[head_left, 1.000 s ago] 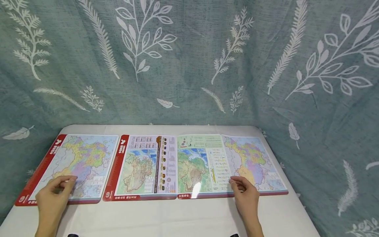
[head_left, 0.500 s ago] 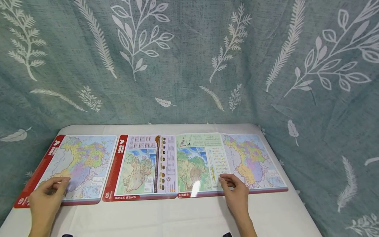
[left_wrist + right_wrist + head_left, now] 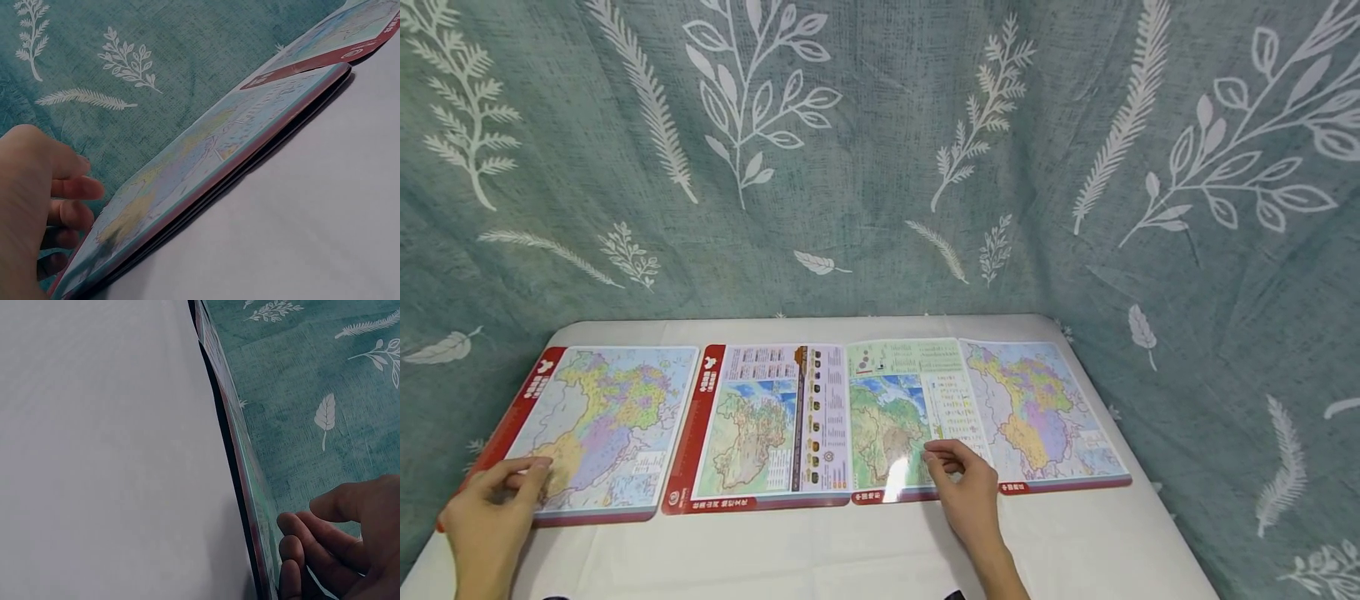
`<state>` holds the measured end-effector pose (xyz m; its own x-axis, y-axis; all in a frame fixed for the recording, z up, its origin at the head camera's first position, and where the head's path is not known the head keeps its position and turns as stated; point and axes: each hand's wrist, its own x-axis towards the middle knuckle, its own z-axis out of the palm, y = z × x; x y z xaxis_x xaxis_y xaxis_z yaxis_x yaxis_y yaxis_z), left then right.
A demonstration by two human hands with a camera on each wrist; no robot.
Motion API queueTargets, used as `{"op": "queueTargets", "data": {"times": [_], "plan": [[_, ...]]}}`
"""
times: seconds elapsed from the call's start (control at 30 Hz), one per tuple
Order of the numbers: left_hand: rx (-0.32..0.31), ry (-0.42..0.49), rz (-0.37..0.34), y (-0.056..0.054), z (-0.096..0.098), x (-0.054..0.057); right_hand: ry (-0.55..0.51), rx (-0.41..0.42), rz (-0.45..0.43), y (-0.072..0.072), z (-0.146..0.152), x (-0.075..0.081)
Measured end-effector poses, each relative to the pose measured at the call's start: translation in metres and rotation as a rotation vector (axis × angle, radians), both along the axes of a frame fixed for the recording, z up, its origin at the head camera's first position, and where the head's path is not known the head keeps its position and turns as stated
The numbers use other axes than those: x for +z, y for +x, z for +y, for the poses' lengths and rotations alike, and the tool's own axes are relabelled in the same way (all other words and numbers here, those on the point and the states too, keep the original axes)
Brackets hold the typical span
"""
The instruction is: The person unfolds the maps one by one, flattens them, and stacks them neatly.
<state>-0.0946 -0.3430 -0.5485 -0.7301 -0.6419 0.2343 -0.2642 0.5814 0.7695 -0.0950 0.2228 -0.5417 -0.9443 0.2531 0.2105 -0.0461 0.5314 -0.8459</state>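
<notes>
Four-cornered, glossy printed maps lie in a row on the white table. My left hand (image 3: pixel 493 508) is over the lower left corner of the leftmost map (image 3: pixel 617 417), its fingers loosely bent with nothing between them. In the left wrist view that map (image 3: pixel 181 162) shows dark layers under its near edge. My right hand (image 3: pixel 962 483), fingers also loosely bent and holding nothing, overlaps the lower right of the green relief map (image 3: pixel 887 425). Left of this is a red-bordered map (image 3: pixel 745 442) with text columns; to its right, a colourful map (image 3: pixel 1037 417).
White cloth covers the table (image 3: pixel 760 554), whose front part lies before the maps. Behind it hangs a green curtain (image 3: pixel 880 167) with white leaf patterns, which continues down the right side. Small dark objects (image 3: pixel 953 595) show at the bottom edge of the head view.
Both hands have moved left: the right from the border of the two right-hand maps onto the green relief map, the left towards the leftmost map's lower left corner. The maps stay in place.
</notes>
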Motion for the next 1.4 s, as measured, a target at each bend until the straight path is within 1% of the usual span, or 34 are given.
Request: {"op": "queueTargets", "data": {"times": [0.13, 0.3, 0.47, 0.63, 0.8, 0.97, 1.07, 1.27, 1.33, 1.4], "plan": [[-0.021, -0.039, 0.000, 0.000, -0.001, -0.002, 0.009, -0.003, 0.004, 0.000, -0.005, -0.001], [-0.032, -0.077, -0.019, 0.001, -0.002, -0.001, -0.004, 0.031, 0.036, -0.003, -0.014, -0.002], [-0.025, -0.068, -0.018, 0.003, -0.002, 0.000, -0.006, 0.073, 0.048, -0.008, -0.031, -0.002], [0.001, -0.062, -0.027, 0.004, -0.005, -0.001, -0.008, 0.093, 0.018, -0.009, -0.047, 0.000], [0.015, -0.055, -0.041, 0.004, -0.009, -0.002, -0.031, 0.139, 0.020, -0.011, -0.061, 0.001], [0.022, -0.016, -0.084, 0.002, -0.010, -0.002, -0.036, 0.173, 0.008, -0.011, -0.074, 0.001], [0.032, -0.009, -0.103, 0.000, -0.009, -0.002, -0.032, 0.195, -0.003, -0.011, -0.082, 0.001], [0.052, 0.013, -0.124, -0.003, -0.006, -0.001, -0.026, 0.262, 0.028, -0.015, -0.102, 0.004], [0.050, 0.011, -0.130, -0.002, -0.005, 0.000, -0.028, 0.287, 0.040, -0.016, -0.110, 0.004], [0.044, -0.002, -0.121, -0.001, -0.005, 0.001, -0.033, 0.315, 0.047, -0.016, -0.119, 0.004]]}}
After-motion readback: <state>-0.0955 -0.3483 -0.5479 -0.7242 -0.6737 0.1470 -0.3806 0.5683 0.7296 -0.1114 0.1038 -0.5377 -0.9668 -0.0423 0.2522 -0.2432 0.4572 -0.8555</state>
